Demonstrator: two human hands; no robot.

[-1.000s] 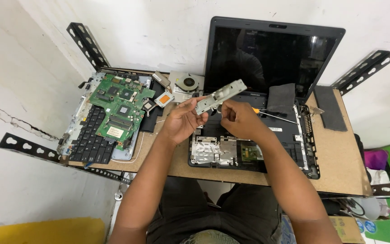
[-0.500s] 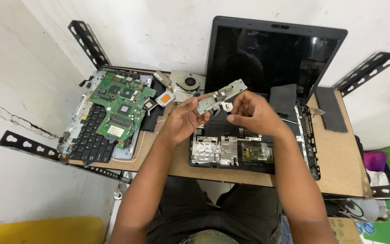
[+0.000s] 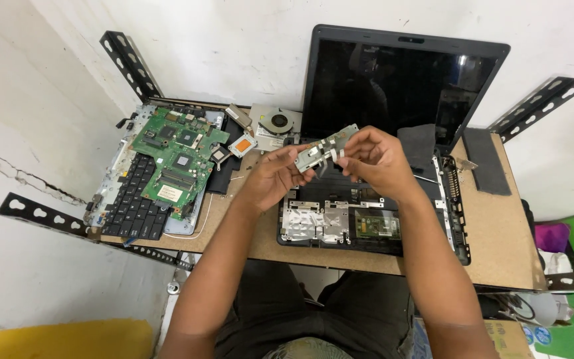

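Observation:
Both my hands hold a narrow grey metal bracket [image 3: 324, 147] with small white tabs above the opened laptop base [image 3: 373, 223]. My left hand [image 3: 275, 174] grips its lower left end. My right hand [image 3: 375, 158] pinches its upper right end with the fingertips. The laptop's dark screen [image 3: 400, 83] stands upright behind the hands. The stripped base shows bare metal plates and a small circuit board.
A green motherboard [image 3: 177, 159] lies on a detached black keyboard [image 3: 131, 203] at the left. A cooling fan with heatsink [image 3: 274, 125] sits behind. Dark flat panels [image 3: 486, 159] lie at the right on the brown table [image 3: 499, 246]. Perforated black metal brackets [image 3: 127, 63] jut from the white wall.
My right hand left the screwdriver on the laptop base and rose to pinch the bracket's right end. The bracket has tilted slightly and sits a little lower between both hands.

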